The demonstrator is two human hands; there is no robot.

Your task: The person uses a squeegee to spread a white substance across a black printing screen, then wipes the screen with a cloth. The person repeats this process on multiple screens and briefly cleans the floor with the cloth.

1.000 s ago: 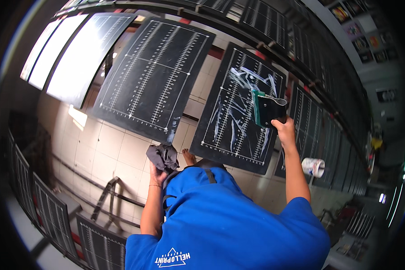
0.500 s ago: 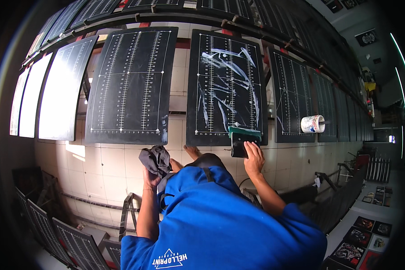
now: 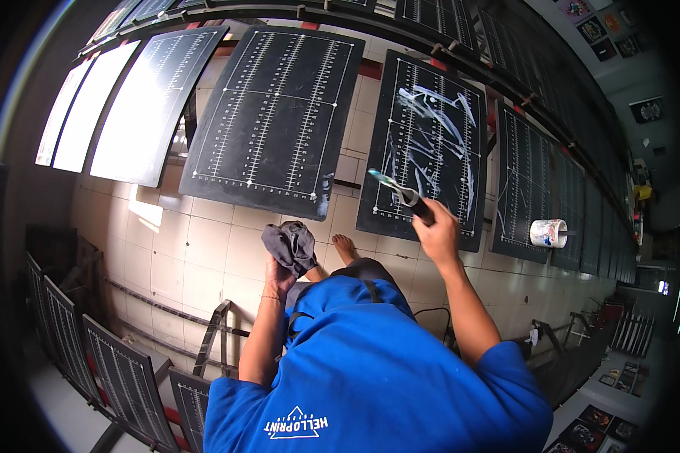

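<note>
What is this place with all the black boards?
It looks like a workshop, perhaps for printing: black boards with white ruler-like marks stand in rows, the right hand holds a scraper, and there's a colour-smeared white tub.

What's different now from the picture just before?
The right hand moved the scraper leftward and away from the body, over the smeared black board, turning it edge-on. Nothing was newly grabbed or let go. The left hand still holds the grey cloth; white smears remain.
</note>
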